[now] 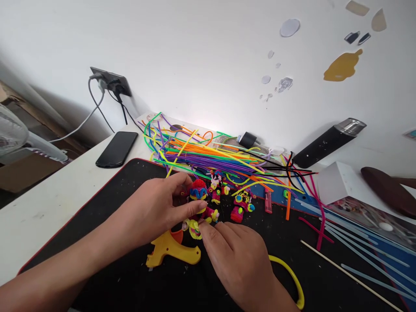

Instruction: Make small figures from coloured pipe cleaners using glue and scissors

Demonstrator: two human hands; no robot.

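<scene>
A small pipe cleaner doll [198, 187] with a red top, a blue band across its head and yellow parts is between my two hands. My left hand [154, 206] grips it from the left, thumb across its front. From the lower right, my right hand [240, 258] has its fingers closed at the doll's lower part; its fingertips are partly hidden. Just behind stand or lie two similar pipe cleaner dolls, one with black and white on its head [215, 180] and one mostly magenta [238, 212]. Below my left hand, a yellow glue gun [175, 253] lies on the black mat [130, 277].
Bundled coloured pipe cleaners [208, 158] spread along the wall. A black phone [117, 149] lies on the left. At right are a black thermos [325, 145], translucent glue sticks [354, 242], a thin wooden stick [347, 273] and a yellow cord [294, 275]. A small pink object [268, 202] lies behind.
</scene>
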